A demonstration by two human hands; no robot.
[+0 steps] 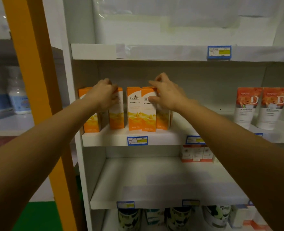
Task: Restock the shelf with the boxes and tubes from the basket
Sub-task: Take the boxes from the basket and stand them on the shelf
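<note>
**Inspector A:** The left hand (104, 94) is seen closed over the top of an upright orange-and-white box (116, 112), fingers curled across its upper edge. The right hand (168, 94) is clamped on the top of another box (148, 112), thumb on the front face, fingers hooked over the top behind it. Both forearms are extended forward and slightly upward, palms turned down.

**Inspector B:** And the items next to those grips?

**Inspector A:** A third box (133, 109) is noted between the two held ones, touching the right-hand box. A fourth (89, 114) stands just outside the left hand, against the shelf's side wall, and a fifth (163, 119) is partly covered below the right wrist. All rest upright on the white shelf (104, 139), whose front lip carries a blue price label (137, 140).

**Inspector B:** Further out?

**Inspector A:** Well to the right of the right hand, two white tubes with red tops (261, 107) are recorded standing on their caps. Below the grips a bare shelf board is seen, with small red-and-white cartons (197, 154) at its back right. Lower still, dark round containers (178, 217) are cut off by the frame edge. Left of the left arm an orange post (36, 64) is noted, with blurred bottles (19, 97) beyond.

**Inspector B:** Limits?

**Inspector A:** Label print cannot be read. No basket is in view.
</note>
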